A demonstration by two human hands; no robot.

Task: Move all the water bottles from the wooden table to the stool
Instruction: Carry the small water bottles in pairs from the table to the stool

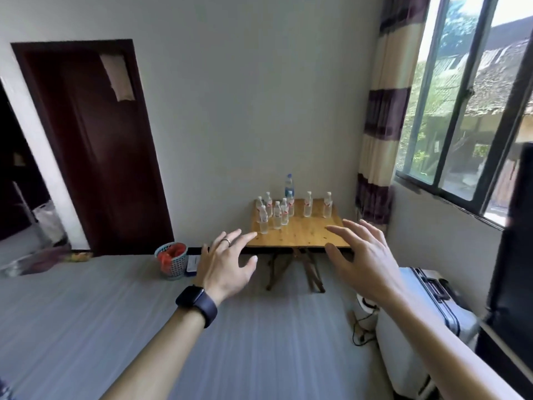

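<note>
both hands empty; left hand [227, 267] and right hand [363, 255] are held out ahead towards the desk [311, 233], fingers [243, 238] straight and spread, gripping nothing; reads as a two-handed reach, one bottle per hand, though both hands look well short of the desk; water bottles [277, 216] all stand upright on the desk in the room corner, so I'd say the task is at its start; tight cluster on the left half, loose pair [308, 205] standing apart on the right, one taller blue-label bottle [289, 184] at the back; cluster is packed close, so take its front bottle first to avoid toppling neighbours; loose pair suits the right hand; stool not in view, drop-off spot unknown; basket [171, 262] on the floor left of the desk, suitcase [432, 301] at right, both beside the approach path
</note>
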